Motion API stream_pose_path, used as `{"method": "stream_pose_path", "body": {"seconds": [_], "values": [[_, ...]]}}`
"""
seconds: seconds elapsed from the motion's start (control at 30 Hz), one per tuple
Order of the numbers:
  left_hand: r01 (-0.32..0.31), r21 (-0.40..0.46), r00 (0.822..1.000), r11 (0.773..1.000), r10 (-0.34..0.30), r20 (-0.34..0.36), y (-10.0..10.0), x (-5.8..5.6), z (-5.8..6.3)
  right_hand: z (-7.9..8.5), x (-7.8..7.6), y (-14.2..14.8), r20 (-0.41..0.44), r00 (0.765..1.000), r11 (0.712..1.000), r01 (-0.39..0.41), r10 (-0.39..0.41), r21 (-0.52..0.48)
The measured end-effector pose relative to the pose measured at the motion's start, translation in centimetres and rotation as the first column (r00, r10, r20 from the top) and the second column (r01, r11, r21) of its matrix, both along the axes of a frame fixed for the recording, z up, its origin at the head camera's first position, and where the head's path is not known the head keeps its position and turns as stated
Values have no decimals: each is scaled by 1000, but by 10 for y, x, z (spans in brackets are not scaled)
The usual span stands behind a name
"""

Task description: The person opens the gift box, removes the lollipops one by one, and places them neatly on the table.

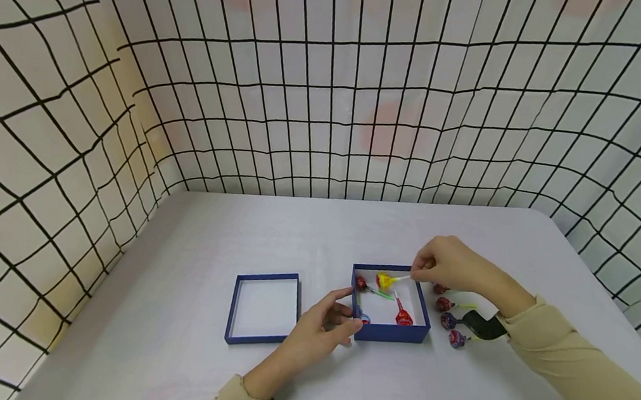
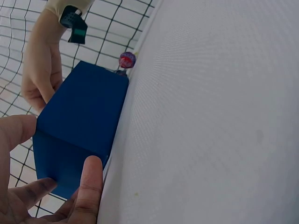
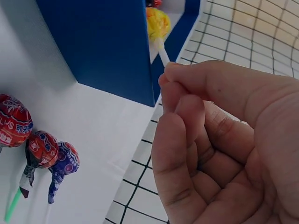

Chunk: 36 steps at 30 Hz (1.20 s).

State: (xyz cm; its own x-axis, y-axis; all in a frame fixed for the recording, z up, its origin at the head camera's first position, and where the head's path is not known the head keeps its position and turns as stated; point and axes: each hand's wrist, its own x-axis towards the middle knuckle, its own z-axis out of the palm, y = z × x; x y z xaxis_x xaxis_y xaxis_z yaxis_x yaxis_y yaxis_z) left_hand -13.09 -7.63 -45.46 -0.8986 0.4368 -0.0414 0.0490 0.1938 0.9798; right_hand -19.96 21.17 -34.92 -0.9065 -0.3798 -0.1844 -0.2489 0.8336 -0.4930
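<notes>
My right hand (image 1: 446, 266) pinches the white stick of a yellow-wrapped lollipop (image 1: 385, 281) between thumb and fingertips. Its round head is inside the blue box (image 1: 392, 332), near the back wall. Also in the box are a dark red lollipop (image 1: 361, 283) with a green stick, a bright red lollipop (image 1: 403, 317) near the front, and a blue one (image 1: 364, 318) partly hidden in the front left corner. My left hand (image 1: 317, 330) rests against the box's left side, thumb at the front corner, fingers spread along the wall in the left wrist view.
Left of the box lies a shallow blue-edged lid (image 1: 267, 306), its white inside facing up. Several wrapped lollipops (image 1: 445, 304) lie in a column to the right, partly under my right forearm. Black-grid netting (image 1: 312, 99) stands around the white table (image 1: 188, 256).
</notes>
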Motion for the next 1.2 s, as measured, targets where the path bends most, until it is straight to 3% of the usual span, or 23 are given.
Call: {"method": "stream_pose_path", "body": {"seconds": [0.4, 0.8, 1.2], "values": [[10, 15, 1000, 1000, -10, 6, 1, 1, 1, -6, 6, 41, -19, 1000, 995, -16, 15, -94], [10, 22, 1000, 1000, -11, 14, 1, 2, 2, -19, 17, 108, 14, 996, 986, 89, -88, -140], [15, 27, 1000, 1000, -15, 16, 2, 1, 1, -39, 25, 180, 97, 977, 966, 203, -189, -158]]}}
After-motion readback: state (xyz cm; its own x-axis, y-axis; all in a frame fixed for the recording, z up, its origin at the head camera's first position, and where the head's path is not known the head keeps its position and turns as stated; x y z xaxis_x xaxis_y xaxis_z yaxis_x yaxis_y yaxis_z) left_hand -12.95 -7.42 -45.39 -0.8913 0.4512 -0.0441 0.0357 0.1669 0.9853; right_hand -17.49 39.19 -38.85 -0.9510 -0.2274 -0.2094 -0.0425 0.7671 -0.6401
